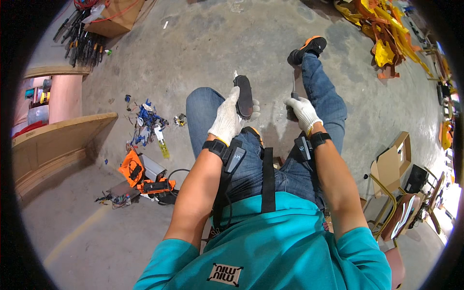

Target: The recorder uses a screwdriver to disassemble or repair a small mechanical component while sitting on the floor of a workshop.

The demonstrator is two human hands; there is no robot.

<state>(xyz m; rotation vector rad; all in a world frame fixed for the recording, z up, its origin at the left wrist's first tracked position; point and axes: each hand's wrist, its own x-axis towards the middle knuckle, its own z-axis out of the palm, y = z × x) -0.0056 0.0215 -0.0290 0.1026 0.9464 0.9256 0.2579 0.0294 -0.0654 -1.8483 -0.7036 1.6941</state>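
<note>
My left hand point(231, 111), in a white knit glove, grips a flat, dark, rounded-end object point(245, 90) with a small pale piece at its top, held over my bent left knee. My right hand point(302, 111), also gloved, is closed on the dark handle of a screwdriver point(294, 94), its thin metal shaft pointing up beside my outstretched right leg. The screwdriver's tip is apart from the dark object. I sit on the concrete floor point(193, 58).
At the left lie blue scrap parts point(145, 121), orange equipment point(130, 166) and a wooden board point(63, 145). A cardboard box point(108, 19) and black tools point(79, 41) are upper left. Yellow plastic pieces point(384, 50) lie upper right, an open carton point(391, 164) and chairs point(401, 217) lower right.
</note>
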